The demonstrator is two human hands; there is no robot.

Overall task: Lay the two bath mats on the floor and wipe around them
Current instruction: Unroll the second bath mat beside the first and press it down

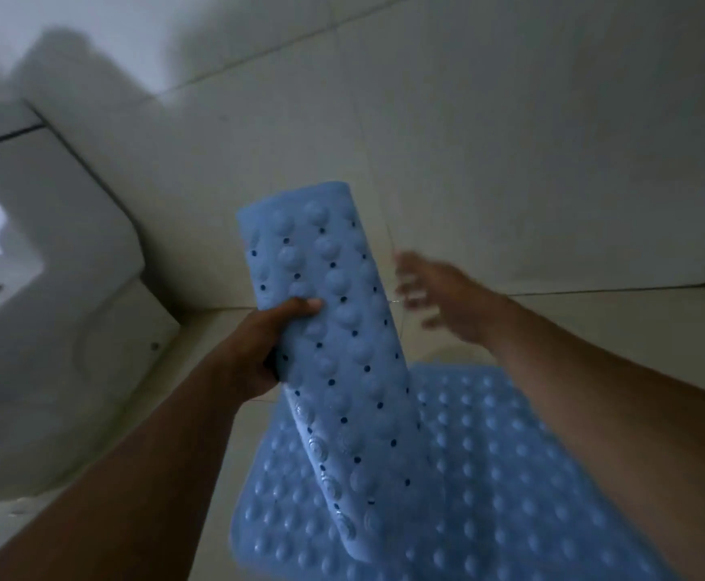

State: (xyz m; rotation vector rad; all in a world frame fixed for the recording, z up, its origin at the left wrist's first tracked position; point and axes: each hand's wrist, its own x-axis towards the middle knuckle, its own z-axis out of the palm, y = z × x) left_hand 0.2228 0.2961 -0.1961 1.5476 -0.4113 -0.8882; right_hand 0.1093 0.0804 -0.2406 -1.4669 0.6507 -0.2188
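In head view, over pale tiled floor (pixel 594 329): 1 flat light-blue bubbled rubber bath mat (pixel 489 475) lies spread below. Left hand (pixel 258 350) clenched on edge of 2nd light-blue rubber mat with dark drain holes (pixel 334 308), held up, curled lengthwise, lower end hanging over flat mat. Right hand (pixel 447 295) blurred, fingers spread, grip empty, near raised mat. White toilet base (pixel 70 287) at left. Mat looks light, floppy, possibly slick; probably best held by 2 corners.
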